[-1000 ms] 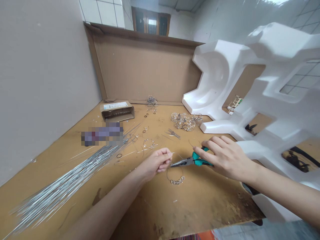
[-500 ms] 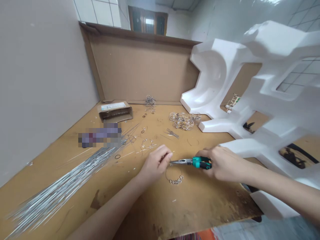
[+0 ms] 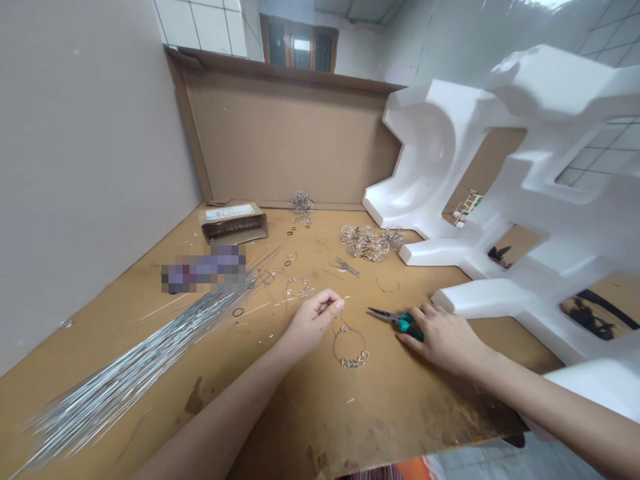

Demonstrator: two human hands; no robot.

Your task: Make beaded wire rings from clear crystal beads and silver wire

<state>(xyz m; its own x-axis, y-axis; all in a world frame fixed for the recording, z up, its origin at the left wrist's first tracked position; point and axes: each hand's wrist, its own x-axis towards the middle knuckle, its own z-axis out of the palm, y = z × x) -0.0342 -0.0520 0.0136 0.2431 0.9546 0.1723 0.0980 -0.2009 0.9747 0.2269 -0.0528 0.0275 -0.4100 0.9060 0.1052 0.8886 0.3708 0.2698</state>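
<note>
My left hand [image 3: 314, 321] pinches the top end of a thin wire loop between thumb and forefinger. From it hangs the beaded wire loop [image 3: 353, 363], with several clear beads gathered at its bottom and one near the top. My right hand [image 3: 445, 340] holds needle-nose pliers [image 3: 405, 324] by their green and black handles, palm down near the table. The jaws stand slightly apart, pointing left, away from the loop. Behind the hands lie short wire pieces [image 3: 346, 267] and another beaded loop [image 3: 299, 287].
A bundle of straight wires [image 3: 165, 347] covers the left of the table. Farther back are a small cardboard box [image 3: 235, 223], a blurred-out purple item [image 3: 203, 270] and a pile of beaded wire rings [image 3: 367, 242]. White foam packing [image 3: 425, 147] stands along the right; a cardboard panel [image 3: 290, 133] closes the back.
The pliers have come away from the wire at my left fingertips and moved right, their jaws parting. My right hand has lowered and turned flatter. My left hand keeps its pinch.
</note>
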